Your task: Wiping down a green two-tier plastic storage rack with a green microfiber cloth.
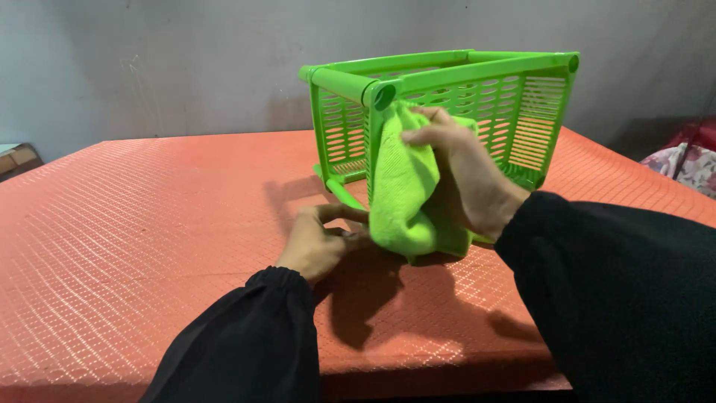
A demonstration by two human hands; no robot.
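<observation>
A bright green slatted plastic basket (pixel 477 112) lies tipped on its side on the orange-red diamond-textured mat (pixel 134 224), at the mat's far middle, in front of the grey wall (pixel 186 60); a bright green microfibre cloth (pixel 406 186) hangs against the basket's near corner post; the right hand (pixel 462 175) presses the cloth to that post, fingers (pixel 421 134) curled over its upper part, holding it; the left hand (pixel 321 242) rests at the basket's lower near edge, fingers narrow, seemingly pinching the frame, though shadow hides the contact; both arms wear black sleeves (pixel 253 336); a floral fabric (pixel 690 164) lies right of the basket, beyond the mat.
</observation>
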